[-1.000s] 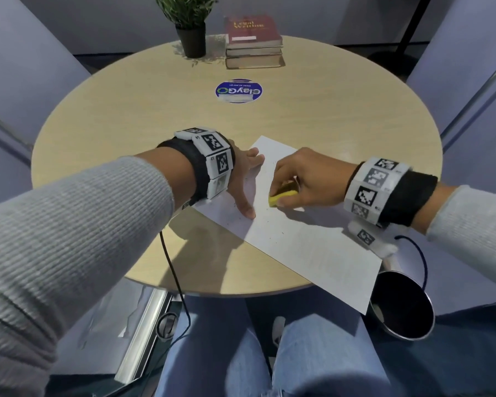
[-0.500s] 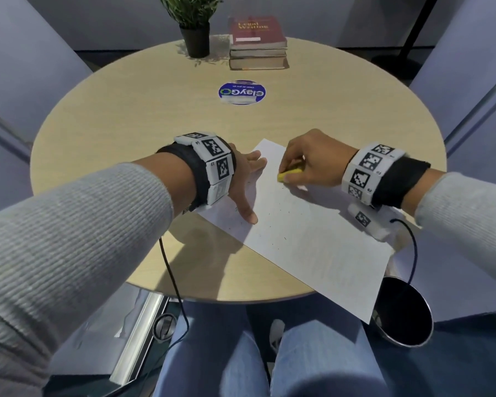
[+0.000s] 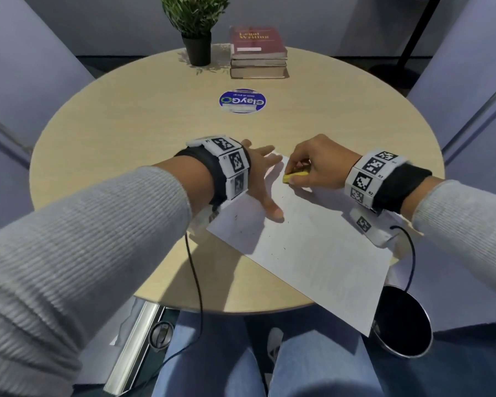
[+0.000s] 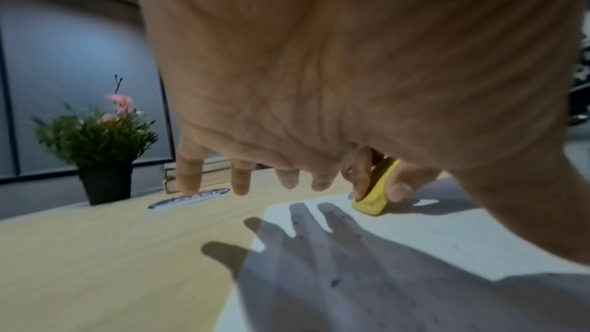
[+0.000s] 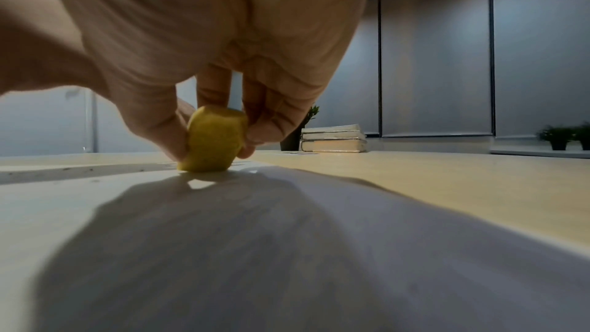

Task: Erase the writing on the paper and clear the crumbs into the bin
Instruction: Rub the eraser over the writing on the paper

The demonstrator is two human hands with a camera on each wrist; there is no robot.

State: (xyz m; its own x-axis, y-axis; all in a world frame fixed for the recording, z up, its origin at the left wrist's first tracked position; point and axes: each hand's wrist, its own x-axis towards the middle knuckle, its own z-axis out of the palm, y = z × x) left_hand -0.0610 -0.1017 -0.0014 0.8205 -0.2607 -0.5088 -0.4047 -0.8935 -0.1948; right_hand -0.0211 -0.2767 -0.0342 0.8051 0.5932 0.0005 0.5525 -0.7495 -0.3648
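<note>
I see the right hand [image 3: 318, 164] pinching the yellow eraser [image 3: 295, 177], pressed on the paper [image 3: 312, 253] at its far corner. Left hand [image 3: 259, 179], fingers spread, on the paper's left edge; crumbs [image 3: 279, 247] dot the sheet, which overhangs the worktop [image 3: 126, 138] near edge above the bin [image 3: 401, 325].

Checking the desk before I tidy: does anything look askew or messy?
The paper lies skewed, its near corner overhanging the table edge above the bin. Dark crumbs speckle it.

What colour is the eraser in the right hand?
Yellow: a small yellow rubber eraser, pinched in the right hand; clearest in the right wrist view.
</note>
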